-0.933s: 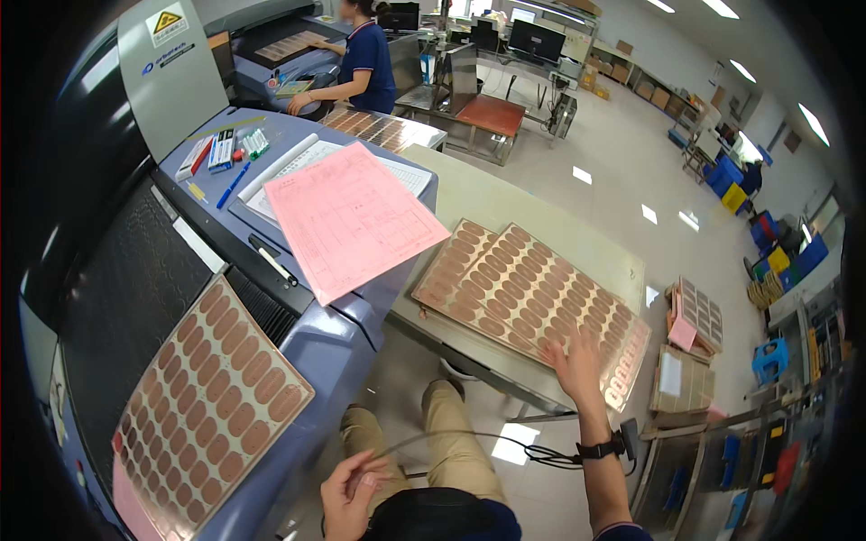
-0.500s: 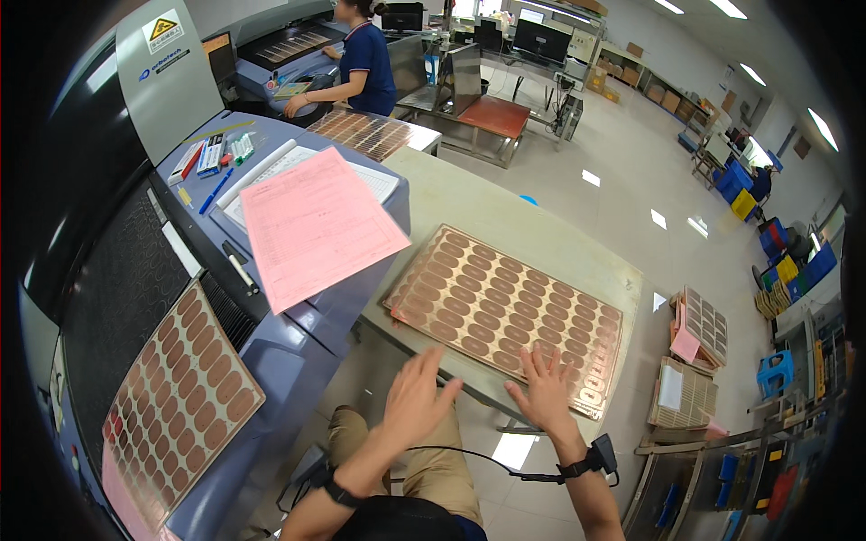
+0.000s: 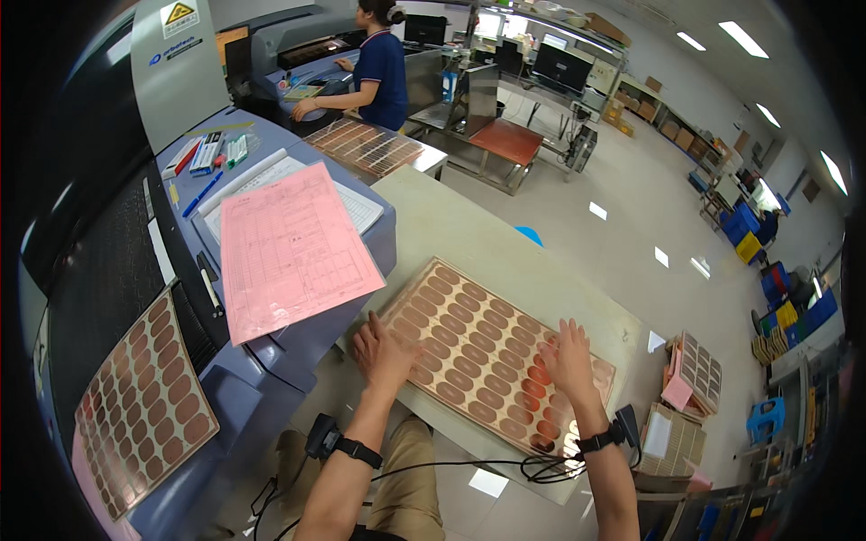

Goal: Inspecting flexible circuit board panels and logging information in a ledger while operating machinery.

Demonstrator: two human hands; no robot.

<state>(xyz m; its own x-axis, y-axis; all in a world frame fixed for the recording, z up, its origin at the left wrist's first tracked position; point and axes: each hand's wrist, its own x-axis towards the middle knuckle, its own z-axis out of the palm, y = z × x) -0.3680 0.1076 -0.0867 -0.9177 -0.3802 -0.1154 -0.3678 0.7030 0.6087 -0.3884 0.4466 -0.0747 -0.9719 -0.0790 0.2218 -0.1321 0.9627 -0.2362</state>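
Note:
A copper-coloured panel (image 3: 478, 339) with rows of oval pads lies flat on the pale green table (image 3: 451, 212) in front of me, seemingly on top of others like it. At its left edge is my left hand (image 3: 385, 353), fingers spread and the thumb side over the panel's near-left corner. My right hand (image 3: 570, 362) rests on or just above the panel's right part, fingers stretched out; whether it touches is hard to tell. Neither hand grips anything. Each wrist wears a black strap with a small device and cable.
A pink sheet (image 3: 293, 248) lies over papers on the blue-grey machine (image 3: 307, 356) to my left. Another oval-patterned panel (image 3: 149, 406) leans at the machine's front. Pens and small boxes (image 3: 207, 153) sit behind. A co-worker (image 3: 379, 77) works beyond; stacked panels (image 3: 672, 442) stand at right.
My left hand has moved left to the panel's left edge. My right hand has moved farther over its right part. The whole view has shifted, with the panel lower in the picture.

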